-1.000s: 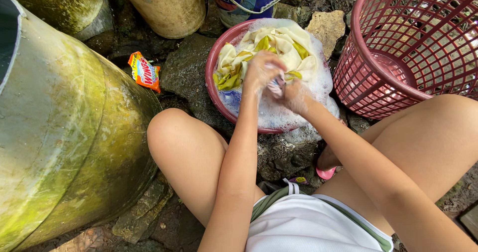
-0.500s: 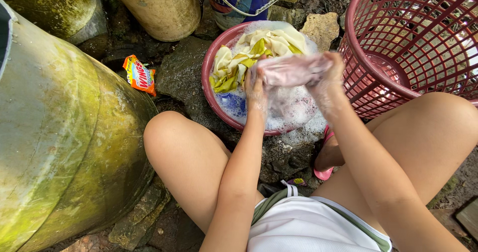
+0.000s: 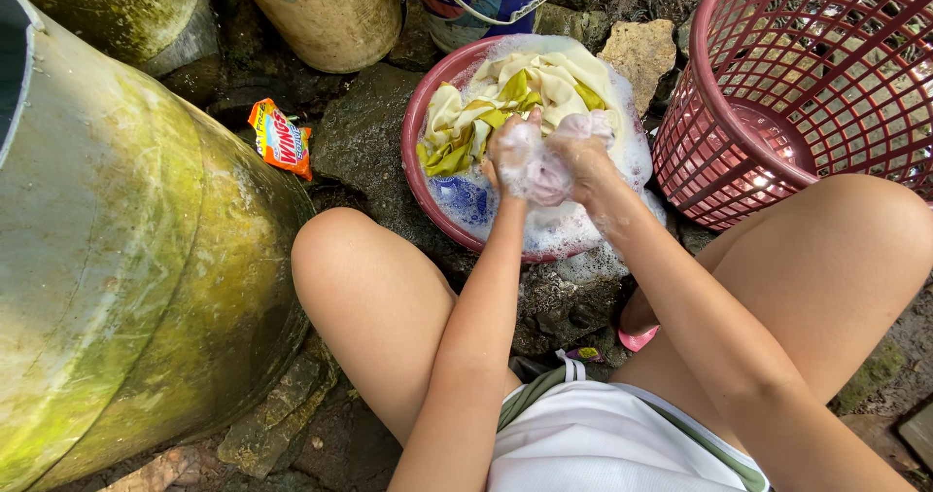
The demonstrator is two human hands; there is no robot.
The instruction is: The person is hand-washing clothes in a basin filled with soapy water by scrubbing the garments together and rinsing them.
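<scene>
Both hands, left hand (image 3: 513, 152) and right hand (image 3: 581, 152), have fingers curled tight around a sudsy pale pink cloth (image 3: 550, 176) over the red basin (image 3: 416, 127). Rough wet stones (image 3: 364, 132) form the ground outdoors; a mossy drum (image 3: 126, 259) stands at nine o'clock, a red lattice basket (image 3: 777, 84) at two.

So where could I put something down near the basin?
Bare dark rock lies between the basin and the orange packet. The basket holds nothing. The basin is crowded: cloths, suds, and both hands clutching a pale cloth.
</scene>
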